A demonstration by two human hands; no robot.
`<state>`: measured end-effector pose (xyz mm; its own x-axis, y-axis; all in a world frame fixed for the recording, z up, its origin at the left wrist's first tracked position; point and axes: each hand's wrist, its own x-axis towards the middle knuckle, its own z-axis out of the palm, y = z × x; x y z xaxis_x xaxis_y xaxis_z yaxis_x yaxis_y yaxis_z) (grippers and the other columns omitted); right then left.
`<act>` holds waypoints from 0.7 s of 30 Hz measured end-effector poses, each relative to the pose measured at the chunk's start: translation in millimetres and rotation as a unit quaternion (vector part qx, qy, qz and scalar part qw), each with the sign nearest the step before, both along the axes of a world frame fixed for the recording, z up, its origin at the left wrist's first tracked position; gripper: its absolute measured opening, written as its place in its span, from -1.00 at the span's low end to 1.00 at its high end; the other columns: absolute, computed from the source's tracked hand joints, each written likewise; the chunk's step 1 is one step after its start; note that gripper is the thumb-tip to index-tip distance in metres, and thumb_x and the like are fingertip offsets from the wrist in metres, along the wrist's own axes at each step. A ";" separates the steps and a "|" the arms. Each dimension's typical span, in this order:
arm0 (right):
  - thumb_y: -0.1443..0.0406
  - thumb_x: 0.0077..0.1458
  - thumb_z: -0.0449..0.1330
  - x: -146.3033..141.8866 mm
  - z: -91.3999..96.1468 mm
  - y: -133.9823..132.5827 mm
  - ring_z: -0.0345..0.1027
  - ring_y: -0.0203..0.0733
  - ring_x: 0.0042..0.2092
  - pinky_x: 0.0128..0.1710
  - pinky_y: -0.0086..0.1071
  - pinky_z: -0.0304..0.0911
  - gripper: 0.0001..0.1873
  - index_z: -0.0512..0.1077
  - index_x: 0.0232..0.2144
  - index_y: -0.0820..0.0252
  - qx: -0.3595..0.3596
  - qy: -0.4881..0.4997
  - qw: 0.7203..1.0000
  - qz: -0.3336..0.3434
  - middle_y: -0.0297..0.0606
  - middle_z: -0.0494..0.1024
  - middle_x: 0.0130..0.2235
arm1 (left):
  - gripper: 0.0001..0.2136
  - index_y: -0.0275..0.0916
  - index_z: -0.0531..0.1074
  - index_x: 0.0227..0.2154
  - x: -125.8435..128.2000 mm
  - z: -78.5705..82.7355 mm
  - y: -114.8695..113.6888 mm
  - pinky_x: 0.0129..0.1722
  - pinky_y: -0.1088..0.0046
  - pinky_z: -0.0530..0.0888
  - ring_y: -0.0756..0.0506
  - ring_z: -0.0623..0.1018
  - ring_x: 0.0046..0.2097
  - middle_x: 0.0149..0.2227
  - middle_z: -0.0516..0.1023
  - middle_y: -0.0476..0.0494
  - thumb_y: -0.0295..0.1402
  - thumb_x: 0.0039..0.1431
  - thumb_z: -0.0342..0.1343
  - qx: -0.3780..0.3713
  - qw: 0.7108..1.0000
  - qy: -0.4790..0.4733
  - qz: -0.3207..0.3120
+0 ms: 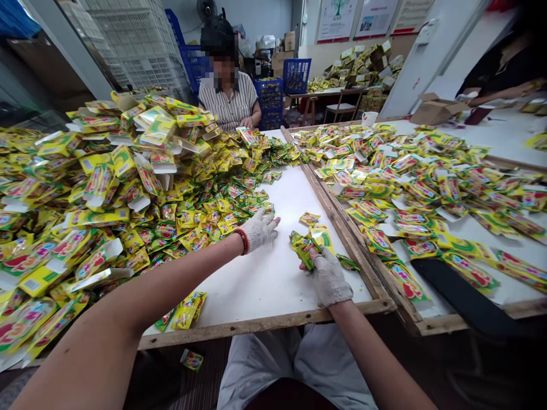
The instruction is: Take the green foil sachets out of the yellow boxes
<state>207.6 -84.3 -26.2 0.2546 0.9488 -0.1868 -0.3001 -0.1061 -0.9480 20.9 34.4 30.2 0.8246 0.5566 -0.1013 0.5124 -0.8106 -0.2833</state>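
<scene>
My left hand (258, 230), in a pale fingerless glove with a red band at the wrist, reaches over the white tabletop (260, 285). Its fingers are stretched out and hold nothing that I can see. Just beyond them lies the edge of a heap of small green and yellow packets (222, 208). In a similar glove, my right hand (330, 278) closes around a few small packets (302, 248). Beside it on the table are a yellow box (321, 234), partly hidden by the hand, a loose packet (309, 218) and another green packet (348, 262).
Yellow cartons (158, 128) pile up on the left. A wooden rail (342, 228) divides this table from one covered in flat yellow boxes (410, 171). A black phone-like slab (461, 293) lies at right. Across the table sits a person (231, 102); blue crates (270, 97) stand behind.
</scene>
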 end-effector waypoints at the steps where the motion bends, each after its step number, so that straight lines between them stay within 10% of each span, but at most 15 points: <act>1: 0.06 -0.01 0.22 -0.2 0.6 -0.8 0.37 -0.32 -0.57 -0.67 -0.50 0.17 -0.59 0.33 -0.19 0.20 0.003 -0.008 1.000 0.001 -0.33 0.51 -0.38 | -0.73 -0.21 0.42 -0.16 -1.3 4.1 -4.5 0.14 -0.06 0.10 -0.30 0.40 0.07 0.06 0.41 -0.30 -0.37 0.02 0.13 -0.021 1.000 0.004 0.016; 6: 0.02 0.09 0.12 -2.3 6.9 -5.3 0.35 -0.33 -0.58 -0.64 -0.47 0.21 -0.63 0.35 -0.24 0.20 0.034 -0.108 0.994 -0.005 -0.30 0.54 -0.40 | -0.61 -0.20 0.35 -0.19 -8.8 11.6 -50.5 -0.12 0.20 0.33 -0.21 0.49 -0.22 -0.22 0.48 -0.18 -0.23 -0.14 0.19 -0.116 0.982 -0.076 0.126; 13: 0.04 0.09 0.11 -3.5 17.5 -7.3 0.35 -0.33 -0.59 -0.67 -0.48 0.19 -0.65 0.37 -0.24 0.18 0.014 -0.194 0.981 0.002 -0.31 0.51 -0.38 | -0.58 -0.16 0.28 -0.12 -2.8 -7.8 -99.0 -0.31 0.29 0.31 -0.21 0.43 -0.21 -0.14 0.36 -0.18 -0.19 -0.06 0.18 -0.011 0.954 -0.140 0.264; 21: 0.17 -0.02 0.21 6.0 14.5 -8.7 0.28 -0.28 -0.59 -0.57 -0.40 0.22 -0.79 0.53 -0.34 0.11 0.037 -0.346 0.930 0.119 -0.34 0.53 -0.50 | -0.48 -0.17 0.28 -0.09 -0.7 -17.8 -106.0 -0.23 0.25 0.32 -0.20 0.39 -0.16 -0.10 0.35 -0.16 -0.04 -0.09 0.23 -0.022 0.957 -0.170 0.235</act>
<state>213.6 -93.0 -11.8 0.0704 0.9975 0.0106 0.4086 -0.0191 -0.9125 20.2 -71.7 12.4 0.4746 0.8749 0.0966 0.8793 -0.4762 -0.0072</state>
